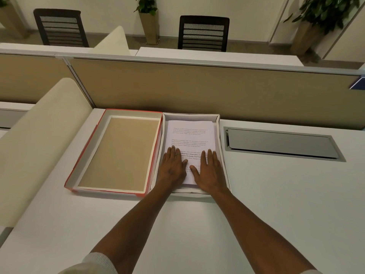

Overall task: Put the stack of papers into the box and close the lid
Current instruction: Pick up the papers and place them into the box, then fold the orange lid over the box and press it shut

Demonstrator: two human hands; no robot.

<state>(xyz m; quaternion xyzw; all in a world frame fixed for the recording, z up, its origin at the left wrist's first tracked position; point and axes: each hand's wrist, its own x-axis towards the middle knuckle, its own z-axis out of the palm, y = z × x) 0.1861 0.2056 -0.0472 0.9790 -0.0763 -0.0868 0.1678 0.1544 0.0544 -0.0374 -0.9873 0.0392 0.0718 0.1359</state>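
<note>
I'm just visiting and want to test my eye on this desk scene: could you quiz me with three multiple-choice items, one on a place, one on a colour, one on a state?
1. Where is the stack of printed white papers?
A. In the white cardboard box
B. On the chair
C. In the lid

2. What colour is the outside of the shallow cardboard lid lying beside the box?
A. Blue
B. Red
C. Green

3. How are the hands?
A. Clenched in fists
B. Gripping the lid
C. Flat on the papers

Answers: 1 A, the box walls surround the sheets. 2 B, its rim shows red. 3 C, the left hand and the right hand lie with fingers spread on the top page.
</note>
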